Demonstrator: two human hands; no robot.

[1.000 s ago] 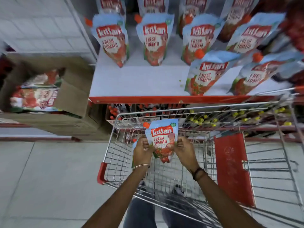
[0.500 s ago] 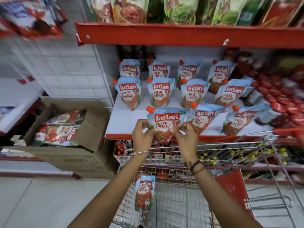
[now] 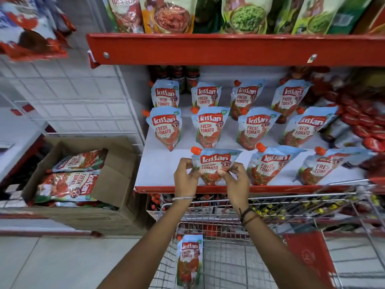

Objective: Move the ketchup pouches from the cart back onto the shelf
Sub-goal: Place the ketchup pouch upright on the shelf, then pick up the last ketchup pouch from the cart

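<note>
A blue and red ketchup pouch (image 3: 214, 163) with an orange cap stands upright on the front row of the white shelf (image 3: 162, 170). My left hand (image 3: 184, 178) pinches its left edge and my right hand (image 3: 234, 180) pinches its right edge. Several more pouches (image 3: 210, 128) stand in rows behind and to the right of it. One pouch (image 3: 189, 259) leans against the left wall of the wire cart (image 3: 229, 265) below my arms.
An open cardboard box (image 3: 116, 180) with larger ketchup packs sits on the floor at the left. A red shelf edge (image 3: 229, 49) with packets above it overhangs the pouches. Red sachets crowd the shelf's right end (image 3: 364, 122). The cart's red child seat flap (image 3: 308, 259) is at the right.
Both hands lifted the pouch out of the cart and up to the shelf's front row. The view tilted upward, and another pouch in the cart came into sight.
</note>
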